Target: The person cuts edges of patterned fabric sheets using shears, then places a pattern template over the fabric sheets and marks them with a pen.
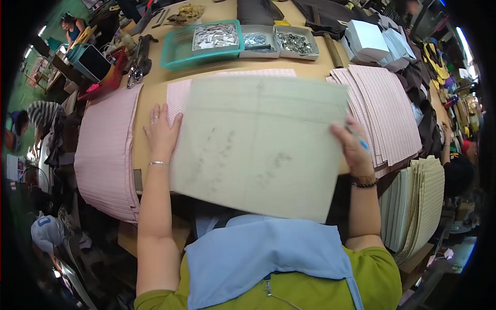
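A large pale green sheet [258, 150], stiff-looking, with dark smudges and faint lines, is tilted over the table in front of me. My right hand [355, 147] is closed on its right edge. A slim pen-like item with a blue end [365, 146] also sits in that hand. My left hand [164, 132] lies flat with fingers apart at the sheet's left side, touching the edge of a pink patterned piece [178, 95]. Most of that pink piece is hidden under the green sheet.
Pink patterned stacks lie at left [106, 150] and right [387, 113]. Behind stand a teal basket [175, 49] and a box of metal fittings [297, 44]. A hammer [332, 49] lies at the back right. Cream sheets [426, 196] stand below right. Other people work around.
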The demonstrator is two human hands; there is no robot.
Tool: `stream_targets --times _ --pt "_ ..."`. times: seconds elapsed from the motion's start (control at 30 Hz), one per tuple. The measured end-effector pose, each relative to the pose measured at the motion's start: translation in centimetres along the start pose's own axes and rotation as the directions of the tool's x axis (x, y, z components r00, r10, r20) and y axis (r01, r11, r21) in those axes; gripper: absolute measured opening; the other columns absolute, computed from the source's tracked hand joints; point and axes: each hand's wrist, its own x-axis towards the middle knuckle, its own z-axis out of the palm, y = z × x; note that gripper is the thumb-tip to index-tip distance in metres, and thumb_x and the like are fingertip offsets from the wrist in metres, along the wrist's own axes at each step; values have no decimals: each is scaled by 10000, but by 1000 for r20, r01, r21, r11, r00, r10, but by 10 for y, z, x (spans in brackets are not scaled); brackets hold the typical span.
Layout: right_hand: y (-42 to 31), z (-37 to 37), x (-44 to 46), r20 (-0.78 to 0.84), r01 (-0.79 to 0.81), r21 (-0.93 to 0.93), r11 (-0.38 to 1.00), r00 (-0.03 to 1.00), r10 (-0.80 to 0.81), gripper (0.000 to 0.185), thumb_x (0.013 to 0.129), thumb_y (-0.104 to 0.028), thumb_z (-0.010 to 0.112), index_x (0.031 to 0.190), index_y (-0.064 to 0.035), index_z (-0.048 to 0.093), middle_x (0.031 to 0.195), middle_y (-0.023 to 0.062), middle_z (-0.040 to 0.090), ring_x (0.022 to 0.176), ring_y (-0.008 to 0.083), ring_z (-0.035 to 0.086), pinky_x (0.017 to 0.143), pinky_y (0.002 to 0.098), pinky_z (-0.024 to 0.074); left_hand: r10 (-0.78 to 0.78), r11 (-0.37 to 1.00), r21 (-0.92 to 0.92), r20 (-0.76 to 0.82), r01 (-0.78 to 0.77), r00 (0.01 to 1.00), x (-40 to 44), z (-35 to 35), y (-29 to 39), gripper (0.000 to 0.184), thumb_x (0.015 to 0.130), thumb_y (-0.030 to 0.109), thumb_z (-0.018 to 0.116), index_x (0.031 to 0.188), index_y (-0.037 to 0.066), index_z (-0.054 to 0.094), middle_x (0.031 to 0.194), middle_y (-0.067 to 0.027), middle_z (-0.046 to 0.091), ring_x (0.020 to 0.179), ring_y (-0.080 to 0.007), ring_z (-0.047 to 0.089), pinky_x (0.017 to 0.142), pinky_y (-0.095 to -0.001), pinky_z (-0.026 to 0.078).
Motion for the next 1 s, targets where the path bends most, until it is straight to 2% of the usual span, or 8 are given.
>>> stream_targets --times 0.1,0.27,0.37,0.43,0.63,0.87,0.97,1.0 --pt "-10 -33 -6 -508 356 92 930 820 -264 218 929 -133 651 1108 -15 613 1021 53 657 874 123 630 833 267 524 33 997 -74 -29 -35 999 0 -6 7 600 908 477 557 1356 80 515 1475 -145 425 1375 -301 370 1098 -578 265" --pt "-31 -151 -16 -715 542 -30 840 576 -397 252 944 -179 645 1130 -19 589 1112 94 644 974 171 638 809 306 549 91 949 -292 -118 -122 989 10 4 10 370 892 280 574 1169 42 631 1200 -158 648 1076 -341 618 941 -402 460" --pt "-14 -220 -27 -778 559 -34 829 505 -373 289 948 -191 637 1168 -13 577 1150 121 640 986 191 640 796 314 549 -145 895 -429 -18 123 989 8 -24 40 275 885 212 538 1059 32 651 1026 -175 691 929 -376 651 824 -431 496" --pt "-1 -246 -39 -815 482 -107 870 459 -354 329 952 -205 628 1204 -5 558 1164 137 636 990 211 640 806 325 545 -123 904 -428 -261 0 957 16 -38 38 243 885 185 516 1039 53 650 954 -183 688 874 -384 648 779 -441 494" --pt "16 -278 -76 -902 451 -140 881 310 -302 415 966 -272 589 1249 23 516 1235 149 595 1076 249 599 884 372 512 127 841 -121 -904 -528 409 71 -153 -32 240 900 163 526 1105 56 592 1029 -135 619 970 -303 600 881 -428 467" --pt "-36 -228 -75 -891 608 -201 768 213 -401 467 980 -322 550 1278 34 498 1321 124 532 1175 251 527 1000 382 422 609 750 137 -524 -647 595 34 -189 94 355 848 106 617 1186 36 532 1243 -147 538 1140 -262 525 950 -382 448" --pt "-51 -188 -61 -923 629 -122 768 212 -320 530 988 -373 524 1328 31 474 1368 110 503 1220 261 491 1033 386 382 701 15 -171 -701 -985 132 24 -149 225 166 814 -4 571 955 57 632 1108 -157 643 961 -322 618 796 -386 517" --pt "-50 -191 -58 -919 637 -42 769 278 -281 551 991 -390 512 1343 31 462 1378 110 498 1226 266 485 1041 387 371 791 39 -287 -576 -957 205 8 -115 233 311 817 48 612 1121 98 571 1305 -171 493 1121 -357 532 897 -420 478"
